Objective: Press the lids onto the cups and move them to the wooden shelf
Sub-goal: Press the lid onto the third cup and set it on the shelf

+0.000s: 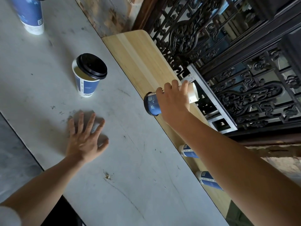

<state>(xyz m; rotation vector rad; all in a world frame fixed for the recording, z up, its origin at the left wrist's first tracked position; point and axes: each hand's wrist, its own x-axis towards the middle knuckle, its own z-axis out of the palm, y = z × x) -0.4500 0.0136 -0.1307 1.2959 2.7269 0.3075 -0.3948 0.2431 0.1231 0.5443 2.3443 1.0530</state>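
Looks forward and down from head height, rolled steeply sideways, over the grey table (40, 75) toward the wooden shelf (138, 51) and the dark carved screen (228, 38) beyond. Sits near, just above left hand (84, 141) and right hand (174, 100).

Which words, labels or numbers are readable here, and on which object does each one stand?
No text can be read.
Cup on the table: print on white strip, too blurred.
Far cup: square code and small print, too small.
Held cup, in the right hand: white marks, blurred.
Shelf cup and its neighbour: marks, unreadable.
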